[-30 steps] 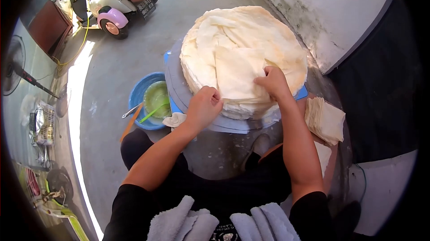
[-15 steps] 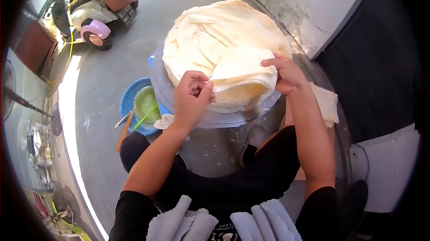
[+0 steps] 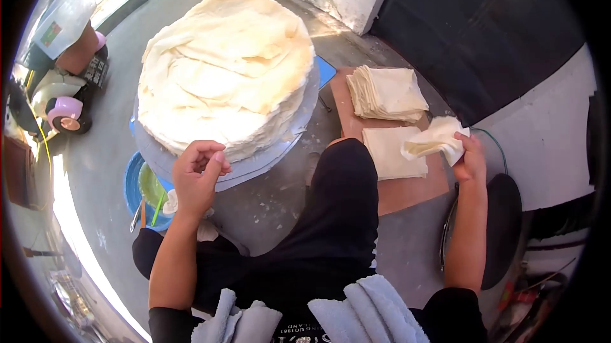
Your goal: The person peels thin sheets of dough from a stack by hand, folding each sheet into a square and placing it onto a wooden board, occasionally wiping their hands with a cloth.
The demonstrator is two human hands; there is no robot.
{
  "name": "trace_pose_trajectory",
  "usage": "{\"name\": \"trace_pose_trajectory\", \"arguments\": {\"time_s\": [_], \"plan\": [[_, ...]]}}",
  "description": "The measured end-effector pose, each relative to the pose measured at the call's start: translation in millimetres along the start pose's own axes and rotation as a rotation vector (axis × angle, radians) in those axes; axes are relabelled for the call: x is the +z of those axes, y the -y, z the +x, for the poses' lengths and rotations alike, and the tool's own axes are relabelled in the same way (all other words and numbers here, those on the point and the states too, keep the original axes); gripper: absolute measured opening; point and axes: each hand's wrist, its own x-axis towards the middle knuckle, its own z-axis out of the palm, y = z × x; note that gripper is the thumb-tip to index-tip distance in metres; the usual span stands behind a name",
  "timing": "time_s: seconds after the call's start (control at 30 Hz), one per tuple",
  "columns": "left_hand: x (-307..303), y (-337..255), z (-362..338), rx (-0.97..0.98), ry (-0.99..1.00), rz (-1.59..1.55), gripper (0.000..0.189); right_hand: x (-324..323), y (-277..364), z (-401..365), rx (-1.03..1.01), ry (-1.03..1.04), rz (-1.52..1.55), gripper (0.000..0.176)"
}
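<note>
**Right hand (image 3: 470, 157) grips a thin, cream-coloured folded sheet (image 3: 438, 140) out to the right**

We see the sheet above the reddish-brown rectangular board (image 3: 417, 193), overlapping in view the right edge of the nearer, thin square stack of cream sheets (image 3: 389, 159); we cannot tell whether they touch. Its long axis runs roughly sideways, the loose end pointing left and the gripped end lying to the right. The right hand's thumb and fingers are clamped on that end. Just beyond lies the thicker square stack of cream sheets (image 3: 388, 93).

The left hand (image 3: 198, 178) hovers at the near edge of the large, round, pale layered pile (image 3: 223, 75), which sits on a grey round board (image 3: 270, 166). Its fingers are curled with the thumb close by; we cannot tell whether the tips meet.

Half a second ago, we saw the sheet spread over the round pile's near side, close to both hands. Now it is well clear of that pile, more crumpled, and our view has turned rightward.
</note>
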Motion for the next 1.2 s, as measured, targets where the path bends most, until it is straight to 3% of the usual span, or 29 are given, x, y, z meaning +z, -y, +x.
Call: {"name": "trace_pose_trajectory", "arguments": {"time_s": [0.17,0.27,0.37,0.43,0.5,0.57,0.6,0.67,0.8,0.87,1.0,1.07,1.1,1.2], "plan": [[3.2,12.7,4.5,-0.011,0.036,0.062,0.01,-82.1,-43.8,45.3,0.006,-0.253,0.049,0.024],[4.2,17.0,6.4,-0.037,0.046,0.104,0.009,-74.4,-43.7,47.9,-0.023,-0.337,0.142,0.023],[3.3,19.0,7.5,-0.05,0.057,0.107,0.01,-41.4,-61.8,36.5,-0.215,-0.333,0.271,0.034],[3.3,20.2,8.6,-0.06,0.038,0.111,0.01,-34.3,-111.7,35.0,-0.142,-0.351,0.36,0.035],[3.8,21.2,10.4,-0.061,0.036,0.116,0.01,-48.5,-200.8,55.0,0.018,-0.337,0.504,0.037],[2.5,23.0,10.9,-0.065,0.033,0.13,0.01,-27.3,-256.9,53.2,0.266,-0.607,0.543,0.038],[2.3,24.2,11.2,-0.066,0.046,0.141,0.01,-21.1,-263.8,47.0,0.268,-0.604,0.544,0.038],[-1.2,23.6,13.6,-0.062,0.052,0.157,0.01,-8.6,-272.0,39.2,0.295,-0.709,0.242,0.031],[-3.3,23.0,10.2,-0.074,0.051,0.135,0.01,-19.1,-267.2,36.1,0.334,-0.589,0.179,0.043],[-2.9,22.0,11.8,-0.069,0.059,0.129,0.01,-16.2,-269.6,35.2,0.298,-0.578,0.239,0.027],[-6.1,22.1,9.9,-0.062,0.097,0.181,0.01,-14.4,-257.0,19.6,0.349,-0.566,0.249,0.018],[-7.9,21.1,10.5,-0.064,0.094,0.215,0.011,-18.3,-220.4,-4.1,0.5,-0.393,-0.177,0.009],[-8.4,19.8,9.6,-0.063,0.083,0.206,0.011,-24.0,-218.8,-7.9,0.498,-0.39,-0.183,0.009],[-6.2,18.4,6.7,-0.06,0.063,0.192,0.01,-36.0,-201.4,-6.3,-0.28,-0.248,-1.034,0.018]]}}
